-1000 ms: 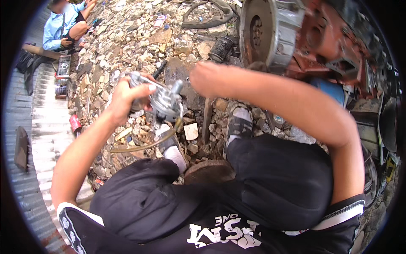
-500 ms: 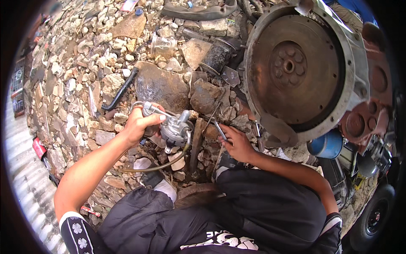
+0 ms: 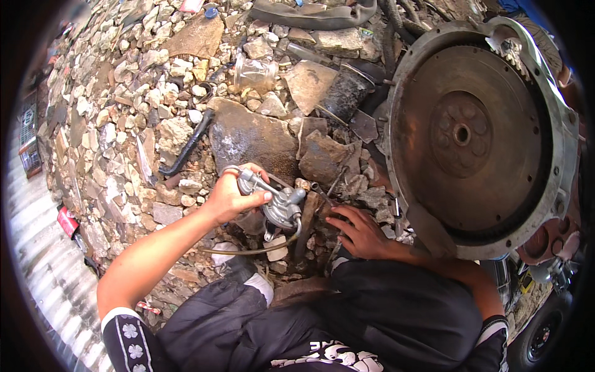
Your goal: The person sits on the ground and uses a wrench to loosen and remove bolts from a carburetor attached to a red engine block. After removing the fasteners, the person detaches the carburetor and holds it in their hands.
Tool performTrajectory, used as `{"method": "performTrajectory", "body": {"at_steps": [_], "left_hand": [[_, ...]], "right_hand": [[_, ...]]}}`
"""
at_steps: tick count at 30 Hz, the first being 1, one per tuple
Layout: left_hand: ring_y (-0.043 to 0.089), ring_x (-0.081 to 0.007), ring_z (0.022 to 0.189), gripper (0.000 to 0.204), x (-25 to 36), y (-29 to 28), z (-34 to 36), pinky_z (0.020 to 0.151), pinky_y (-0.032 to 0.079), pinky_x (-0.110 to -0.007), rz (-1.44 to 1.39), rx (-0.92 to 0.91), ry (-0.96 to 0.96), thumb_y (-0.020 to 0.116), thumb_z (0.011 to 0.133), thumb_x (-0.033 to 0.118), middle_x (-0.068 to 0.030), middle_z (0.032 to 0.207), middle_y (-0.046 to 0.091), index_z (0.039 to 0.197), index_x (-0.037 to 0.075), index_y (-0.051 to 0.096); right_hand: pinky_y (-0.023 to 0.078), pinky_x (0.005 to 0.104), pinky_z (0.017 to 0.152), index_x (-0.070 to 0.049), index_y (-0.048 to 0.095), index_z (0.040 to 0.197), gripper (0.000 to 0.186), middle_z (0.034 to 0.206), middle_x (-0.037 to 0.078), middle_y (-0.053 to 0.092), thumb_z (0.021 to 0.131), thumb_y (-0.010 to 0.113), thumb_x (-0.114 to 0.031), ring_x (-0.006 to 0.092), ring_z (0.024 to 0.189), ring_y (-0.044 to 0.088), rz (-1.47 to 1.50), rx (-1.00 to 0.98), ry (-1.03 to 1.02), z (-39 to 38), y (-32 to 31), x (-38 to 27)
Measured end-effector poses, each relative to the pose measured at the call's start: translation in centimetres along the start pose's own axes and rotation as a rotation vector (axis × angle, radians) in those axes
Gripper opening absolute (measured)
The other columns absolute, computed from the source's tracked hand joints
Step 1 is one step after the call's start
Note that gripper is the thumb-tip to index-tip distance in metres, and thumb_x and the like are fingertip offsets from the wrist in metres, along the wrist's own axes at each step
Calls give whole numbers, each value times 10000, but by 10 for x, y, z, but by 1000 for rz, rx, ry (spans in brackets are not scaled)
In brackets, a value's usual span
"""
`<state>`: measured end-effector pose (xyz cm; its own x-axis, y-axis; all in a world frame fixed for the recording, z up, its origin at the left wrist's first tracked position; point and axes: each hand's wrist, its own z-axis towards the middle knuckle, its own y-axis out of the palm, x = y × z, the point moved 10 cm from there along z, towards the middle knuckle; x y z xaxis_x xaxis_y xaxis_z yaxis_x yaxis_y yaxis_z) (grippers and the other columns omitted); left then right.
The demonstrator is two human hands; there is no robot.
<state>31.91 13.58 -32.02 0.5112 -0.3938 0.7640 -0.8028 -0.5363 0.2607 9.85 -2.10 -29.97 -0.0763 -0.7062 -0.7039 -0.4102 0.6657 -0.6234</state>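
A silver cast-metal engine part with pipe fittings [image 3: 282, 204] is gripped in my left hand [image 3: 238, 201], with the thumb across its side. From its lower fitting a thin brownish hose [image 3: 251, 252] curves left above my knee. To the right of the part, my right hand [image 3: 359, 230] is pinched on the handle of a slim wrench [image 3: 323, 196]. The wrench's ring end points toward the part's right side, apart from it as far as I can see. My fingers cover the rest of the handle.
On the right stands a big round flywheel in its housing [image 3: 427, 158]. Stony ground [image 3: 118, 130] holds a flat slab [image 3: 251, 139], a black hose [image 3: 186, 149], a clear plastic jar [image 3: 255, 72] and a dark cylinder [image 3: 345, 93]. Corrugated sheet [image 3: 52, 273] edges the left.
The whole view has shifted, so most things sit further right and lower. The wrench has turned and shows less of its bright handle. My left hand keeps hold of the metal part.
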Motion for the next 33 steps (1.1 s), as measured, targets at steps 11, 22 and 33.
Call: {"method": "performTrajectory", "body": {"at_steps": [11, 22, 33], "left_hand": [[627, -152, 935, 528, 1, 2, -13, 847, 503, -321, 442, -28, 85, 849, 756, 311, -68, 1014, 657, 1142, 45, 606], [668, -263, 997, 665, 3, -37, -31, 917, 514, -376, 615, 412, 201, 879, 735, 383, -125, 1069, 675, 1222, 26, 601], [506, -388, 1362, 927, -2, -63, -145, 1119, 418, -460, 944, 598, -231, 765, 815, 633, -259, 1504, 471, 1399, -52, 546]], "right_hand": [[420, 460, 1080, -146, 609, 1372, 552, 1548, 66, 445, 825, 691, -133, 291, 1406, 436, -134, -34, -85, 1, 12, 4], [448, 413, 1000, -217, 644, 1339, 633, 1475, 25, 537, 730, 644, -48, 254, 1373, 499, -128, 88, -129, 4, 5, 12], [450, 504, 1091, -170, 425, 1528, 587, 1624, 105, 353, 965, 592, -185, 372, 1326, 542, 7, -128, 332, -35, -25, -39]]}}
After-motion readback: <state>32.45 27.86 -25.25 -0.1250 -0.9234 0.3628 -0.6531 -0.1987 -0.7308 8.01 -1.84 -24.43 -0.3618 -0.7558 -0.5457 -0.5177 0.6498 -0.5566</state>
